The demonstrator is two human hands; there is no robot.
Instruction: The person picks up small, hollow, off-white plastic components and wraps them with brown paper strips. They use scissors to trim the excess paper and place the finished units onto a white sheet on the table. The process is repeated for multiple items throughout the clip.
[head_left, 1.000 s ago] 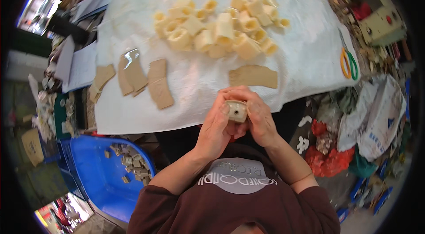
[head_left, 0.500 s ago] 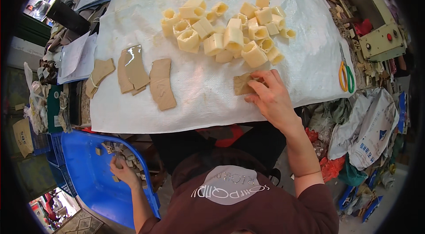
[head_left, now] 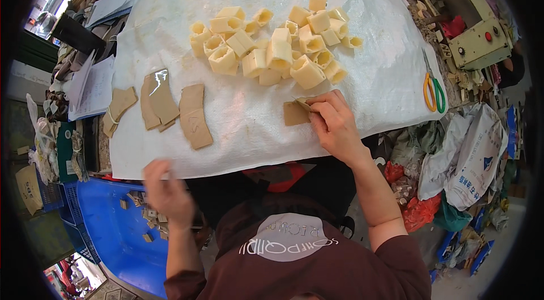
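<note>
My right hand (head_left: 333, 121) pinches the edge of a thin brown square piece (head_left: 304, 102) that tilts up from the white sheet. Beneath it, a flat brown square (head_left: 296, 114) rests on the sheet. My left hand (head_left: 166, 191) is raised over the near edge of the table, beside the blue tub (head_left: 107, 226); motion smears its fingers, and whether it holds anything is unclear. Small brownish blocks (head_left: 152, 215) lie in the tub. Several hollow cream-coloured tube pieces (head_left: 279, 53) are heaped beyond my right hand.
Curved brown template-like pieces (head_left: 195, 117) lie on the left of the white sheet (head_left: 249, 141). Scissors (head_left: 433, 89) with yellow and green handles are at the right edge. A clipboard with papers (head_left: 93, 87), a control box (head_left: 480, 45) and plastic bags (head_left: 473, 158) surround the table.
My left hand has come up out of the blue tub toward the table edge. My right hand has shifted slightly, and one brown piece now stands tilted off the other. The whole view has shifted a little.
</note>
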